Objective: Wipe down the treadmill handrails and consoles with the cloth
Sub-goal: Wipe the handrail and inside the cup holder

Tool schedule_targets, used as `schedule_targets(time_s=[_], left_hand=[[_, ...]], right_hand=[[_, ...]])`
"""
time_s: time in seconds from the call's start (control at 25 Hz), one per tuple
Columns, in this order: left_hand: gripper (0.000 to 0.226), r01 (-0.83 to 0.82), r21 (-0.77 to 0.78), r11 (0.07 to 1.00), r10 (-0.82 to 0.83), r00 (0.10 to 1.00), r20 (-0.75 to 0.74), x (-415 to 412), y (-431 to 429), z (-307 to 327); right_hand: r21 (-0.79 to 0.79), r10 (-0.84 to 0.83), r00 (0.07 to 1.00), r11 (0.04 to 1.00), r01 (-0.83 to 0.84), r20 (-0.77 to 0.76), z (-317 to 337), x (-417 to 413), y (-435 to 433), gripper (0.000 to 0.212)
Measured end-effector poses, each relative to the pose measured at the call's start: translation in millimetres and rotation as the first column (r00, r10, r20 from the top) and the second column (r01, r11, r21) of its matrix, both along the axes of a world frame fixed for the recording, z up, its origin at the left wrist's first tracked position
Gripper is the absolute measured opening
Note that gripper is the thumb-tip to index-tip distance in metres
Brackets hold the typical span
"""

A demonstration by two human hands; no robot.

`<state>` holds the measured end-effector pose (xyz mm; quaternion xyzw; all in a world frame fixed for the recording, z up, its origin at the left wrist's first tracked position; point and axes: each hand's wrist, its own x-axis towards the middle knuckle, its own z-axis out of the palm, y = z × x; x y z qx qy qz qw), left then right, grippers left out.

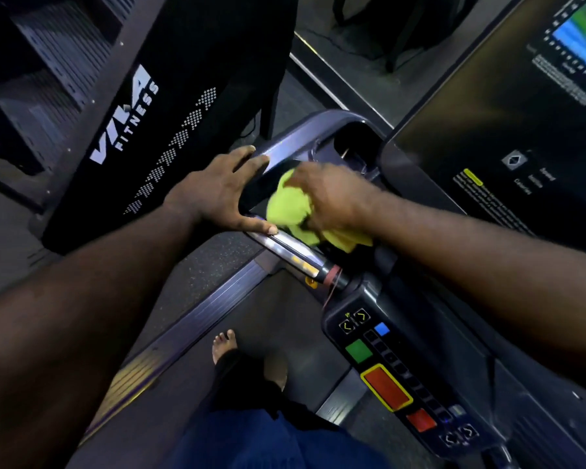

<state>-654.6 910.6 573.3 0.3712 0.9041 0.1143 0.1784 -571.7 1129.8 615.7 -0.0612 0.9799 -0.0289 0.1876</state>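
Your right hand (332,198) grips the bunched cloth (286,204) inside the handrail (295,255) loop, just beside your left hand (222,191), which rests flat and open on the rail; the bar's long axis runs toward the button panel (386,367); your right hand is nearer it.
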Motion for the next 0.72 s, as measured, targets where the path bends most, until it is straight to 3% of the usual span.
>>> schedule_targets(time_s=[0.12, 0.32, 0.44, 0.52, 0.72], left_hand=[[0.137, -0.019, 0.016, 1.0, 0.019, 1.0, 0.017, 1.7, 0.0, 1.4], [0.138, -0.015, -0.006, 1.0, 0.015, 1.0, 0.023, 3.3, 0.0, 4.5], [0.138, -0.005, -0.004, 1.0, 0.005, 1.0, 0.022, 0.1, 1.3, 3.8], [0.139, -0.006, -0.007, 1.0, 0.006, 1.0, 0.027, -1.6, 2.3, 4.5], [0.137, -0.013, -0.001, 1.0, 0.013, 1.0, 0.028, -1.2, 3.0, 2.4]], right_hand=[[0.096, -0.077, 0.989, 0.993, 0.066, 0.124, 13.7, 32.0, 10.0, 0.067], [0.273, -0.231, 0.883, 0.954, 0.124, 0.407, 36.7, 27.4, 12.3, 0.064], [0.217, -0.19, 0.837, 0.972, 0.088, 0.514, 18.2, 16.9, -0.7, 0.04], [0.148, -0.227, 0.796, 0.974, 0.173, 0.561, 1.9, 7.2, -1.8, 0.023], [0.077, -0.151, 0.786, 0.988, 0.131, 0.6, -6.8, 9.0, -4.0, 0.016]])
